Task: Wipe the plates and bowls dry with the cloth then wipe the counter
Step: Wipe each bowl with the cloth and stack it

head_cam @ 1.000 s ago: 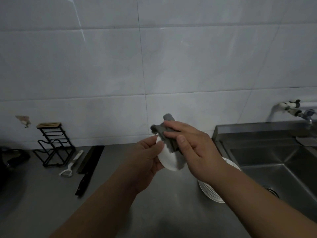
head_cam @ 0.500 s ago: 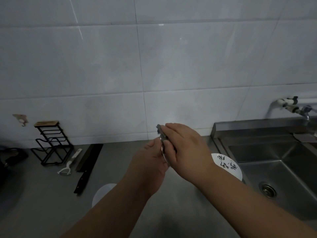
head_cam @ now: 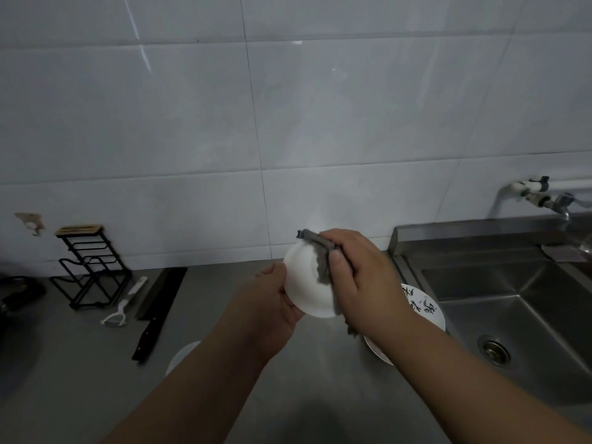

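A small white bowl (head_cam: 306, 283) is held up above the steel counter (head_cam: 80, 363), its pale outer side facing me. My left hand (head_cam: 272, 302) grips its lower left edge. My right hand (head_cam: 358, 277) presses a grey cloth (head_cam: 320, 254) against the bowl's right side, fingers curled round the cloth. Behind my right forearm a stack of white plates (head_cam: 423, 307) with dark markings lies on the counter beside the sink. Part of another white dish (head_cam: 181, 355) shows under my left forearm.
A steel sink (head_cam: 512, 299) with a drain fills the right, a tap (head_cam: 541, 197) on the wall above it. At the left stand a black wire rack (head_cam: 89, 267), a white peeler (head_cam: 123, 304) and a black knife (head_cam: 153, 318). White tiled wall behind.
The bowl has turned from edge-on to showing its broad white side. My right hand has slid the cloth round to the bowl's right side. The view has dipped slightly.
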Demonstrator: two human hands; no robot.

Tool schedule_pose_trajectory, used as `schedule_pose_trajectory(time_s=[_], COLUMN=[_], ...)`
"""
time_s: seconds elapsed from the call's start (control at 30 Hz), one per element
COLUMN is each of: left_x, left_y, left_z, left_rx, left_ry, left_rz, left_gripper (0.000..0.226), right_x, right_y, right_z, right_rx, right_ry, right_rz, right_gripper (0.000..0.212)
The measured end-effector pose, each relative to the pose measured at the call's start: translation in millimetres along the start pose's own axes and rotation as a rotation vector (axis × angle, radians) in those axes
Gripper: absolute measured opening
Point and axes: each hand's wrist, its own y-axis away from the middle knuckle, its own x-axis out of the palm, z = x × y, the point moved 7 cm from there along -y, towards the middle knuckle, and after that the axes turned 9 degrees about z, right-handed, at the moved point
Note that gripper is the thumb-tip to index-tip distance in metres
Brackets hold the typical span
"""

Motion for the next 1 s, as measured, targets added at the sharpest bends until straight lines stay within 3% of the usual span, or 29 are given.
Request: schedule_pose_trajectory(time_s=[0.13,0.23,0.3,0.37,0.43,0.5,0.6,0.7,0.87,1.0], left_x=[7.2,4.1,0.1,-7.4,-13.5,-19.5,-30.4,-48.2,-83.4,-116.6], left_y=[-2.7,-4.8,-4.1,-7.3,-11.2,-15.7,-20.6,-22.4,-27.5,-32.9], left_z=[1.7,14.0,24.9,31.6,35.2,35.0,32.6,43.2,84.2,123.9], left_rx=[0.022,0.020,0.002,0.015,-0.009,-0.051,-0.089,-0.165,-0.278,-0.417], left_ry=[0.081,0.165,0.152,0.126,0.161,0.162,0.083,0.047,0.025,0.014], left_rz=[-0.043,-0.105,-0.128,-0.116,-0.109,-0.058,-0.005,0.000,-0.018,-0.109], left_gripper=[0.038,0.040,0.052,0.069,0.044,0.036,0.035,0.035,0.037,0.035], right_x=[10.6,35.9,48.0,48.5,45.0,37.8,33.5,47.5,59.3,75.2], right_y=[3.3,27.1,37.4,37.2,32.9,25.7,19.2,28.1,76.7,125.6], right_z=[-24.1,-25.4,-18.5,-8.7,-8.3,-16.2,-42.5,-76.3,-112.8,-132.7], right_rx=[0.322,0.400,0.335,0.127,-0.041,-0.042,0.172,0.474,0.753,1.007], right_ry=[-0.261,-0.220,-0.071,0.134,0.205,0.119,-0.154,-0.359,-0.179,-0.292], right_rz=[-0.069,-0.064,-0.004,0.035,0.044,0.040,0.076,0.251,0.449,0.599], right_gripper=[0.050,0.066,0.067,0.063,0.057,0.052,0.041,0.033,0.046,0.046])
